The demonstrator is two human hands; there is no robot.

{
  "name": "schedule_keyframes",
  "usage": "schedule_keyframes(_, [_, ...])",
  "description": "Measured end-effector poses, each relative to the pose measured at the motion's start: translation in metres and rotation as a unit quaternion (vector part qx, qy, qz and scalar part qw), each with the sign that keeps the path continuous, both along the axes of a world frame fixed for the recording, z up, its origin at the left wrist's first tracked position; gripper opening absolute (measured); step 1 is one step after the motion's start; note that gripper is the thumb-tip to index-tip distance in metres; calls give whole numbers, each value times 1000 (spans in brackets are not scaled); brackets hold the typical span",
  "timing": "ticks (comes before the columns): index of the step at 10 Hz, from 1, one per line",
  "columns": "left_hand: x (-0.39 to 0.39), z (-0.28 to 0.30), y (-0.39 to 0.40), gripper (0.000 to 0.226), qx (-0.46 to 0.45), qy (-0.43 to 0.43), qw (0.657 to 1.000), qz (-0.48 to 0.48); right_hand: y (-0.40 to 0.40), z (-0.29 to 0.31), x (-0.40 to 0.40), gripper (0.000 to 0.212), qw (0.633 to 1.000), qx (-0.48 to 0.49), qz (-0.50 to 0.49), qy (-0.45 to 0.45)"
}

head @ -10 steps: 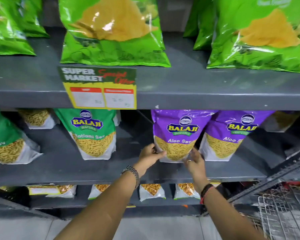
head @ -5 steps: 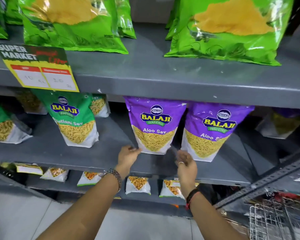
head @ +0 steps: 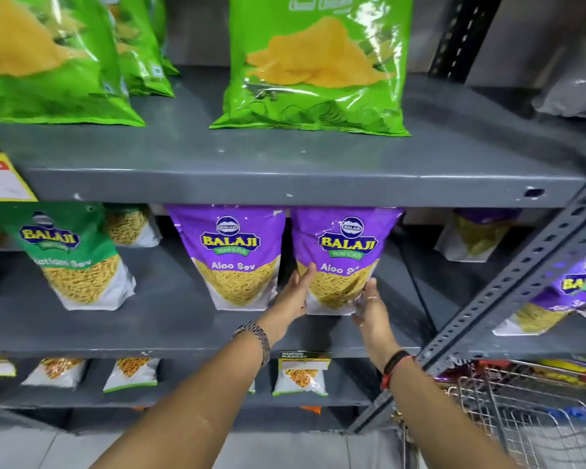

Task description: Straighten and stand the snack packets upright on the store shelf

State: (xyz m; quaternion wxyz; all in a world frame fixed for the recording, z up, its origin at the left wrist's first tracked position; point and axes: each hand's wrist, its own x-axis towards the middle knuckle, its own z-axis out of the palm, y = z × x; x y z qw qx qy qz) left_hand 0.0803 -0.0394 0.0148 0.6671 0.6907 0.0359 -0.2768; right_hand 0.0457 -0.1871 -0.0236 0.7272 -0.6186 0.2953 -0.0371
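Two purple Aloo Sev packets stand upright side by side on the middle grey shelf [head: 170,330]. My left hand [head: 293,294] presses the left edge of the right purple packet [head: 344,252], and my right hand [head: 369,308] cups its lower right corner, so both hands hold it between them. The left purple packet [head: 232,255] stands free just beside it. A green Ratlami Sev packet [head: 75,262] stands upright further left on the same shelf.
Large green chip bags [head: 315,72] stand on the upper shelf [head: 285,184]. Small packets [head: 300,377] line the lower shelf. A slotted metal upright [head: 508,292] crosses at the right, with a wire trolley [head: 528,411] below it and another purple packet [head: 569,292] beyond.
Both hands left the left purple packet and moved right onto the right purple packet, gripping its sides. The view shifted right and closer to the shelf.
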Motion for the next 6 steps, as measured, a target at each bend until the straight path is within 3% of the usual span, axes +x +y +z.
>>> schedule_keyframes(4, [1,-7,-56,62,-68,2,998,-16,-53,3,6,53,996,50,-75,-3])
schedule_keyframes(5, [-4,-9,-54,61,-31,-19,999,18,-51,4,1,38,996,37,-78,16])
schedule_keyframes(6, [-13,-14,-37,39,69,-215,951,209,-50,-5,-8,27,990,-52,-134,-16])
